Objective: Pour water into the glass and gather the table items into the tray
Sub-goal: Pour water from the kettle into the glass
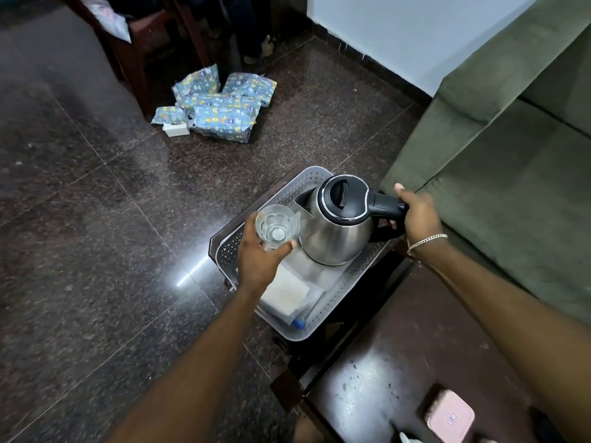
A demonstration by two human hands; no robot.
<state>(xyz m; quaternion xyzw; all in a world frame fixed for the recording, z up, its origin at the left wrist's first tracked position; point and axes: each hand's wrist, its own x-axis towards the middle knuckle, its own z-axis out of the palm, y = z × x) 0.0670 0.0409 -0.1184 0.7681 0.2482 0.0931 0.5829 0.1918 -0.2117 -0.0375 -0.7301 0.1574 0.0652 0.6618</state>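
Glossy dark stone floor (96,219) fills the left side, with a heap of blue patterned parcels (217,107) lying on it by a dark wooden leg. The left hand (259,254) is wrapped around a clear glass (276,227), thumb on the near side and fingers on the far side. The glass has a ribbed wall and a thick base, and it is hard to make out whether any water is in it. It is held above the left part of a grey perforated tray (323,329), just beside the spout of a kettle (335,222). The kettle is polished steel with a black lid and black handle, and its base is over the middle of the tray; whether it rests there or is lifted cannot be told. White folded packets (287,295) lie in the tray under the left wrist, partly covered by it, with a small blue thing at the tray's near edge too small to name. The right hand (419,215), a silver bracelet (427,241) on its wrist, is closed around the kettle's handle. The tray sits on a dark desk (399,346), whose near end carries a pink box (451,417) cut off by the frame. A green sofa (511,155) stands at the right.
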